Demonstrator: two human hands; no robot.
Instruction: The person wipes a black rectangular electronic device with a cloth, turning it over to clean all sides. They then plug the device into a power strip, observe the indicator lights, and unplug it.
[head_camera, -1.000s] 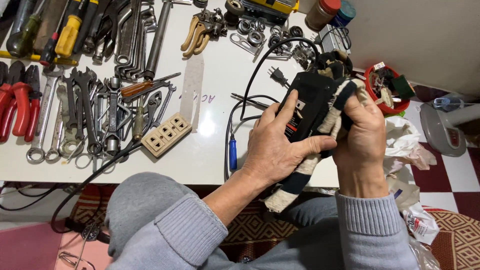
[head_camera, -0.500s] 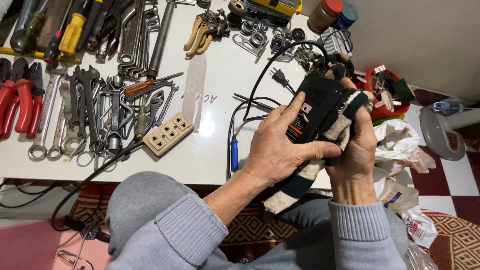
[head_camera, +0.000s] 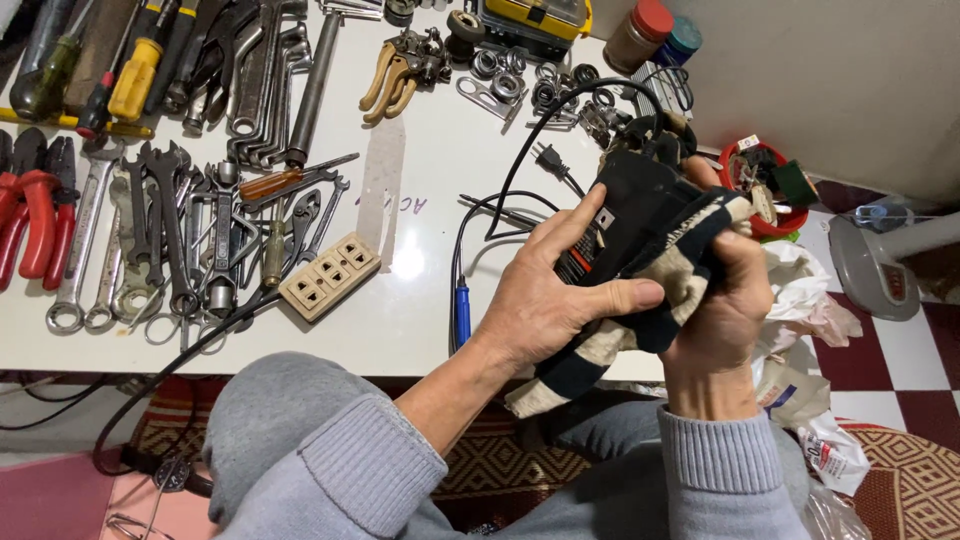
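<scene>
View from the head camera, looking down over a white worktop crowded with hand tools. The left hand and the right hand together hold a black boxy corded power tool just off the worktop's near edge, at about 3 o'clock of the frame's centre.

Risks, as judged: the tool is held in the air over the person's lap, so a slackened grip could let it drop. Its black cord loops across the worktop among loose metal parts; a tug on the tool could drag these along or snag the plug. The striped dark-and-cream cloth, bunched between palm and casing, could slide against the casing.

Hand pose: the left hand lies over the tool's near face, fingers spread along the casing, thumb pointing toward 3 o'clock and pressed on the cloth. The right hand comes up from 6 o'clock, wrist bent, fingers curled shut around the cloth against the tool's right side; its fingertips are hidden.

Surroundings: a beige four-way socket block lies at 9 o'clock of the left hand, beyond it a row of steel spanners; a blue-handled screwdriver lies just beside the left wrist.
</scene>
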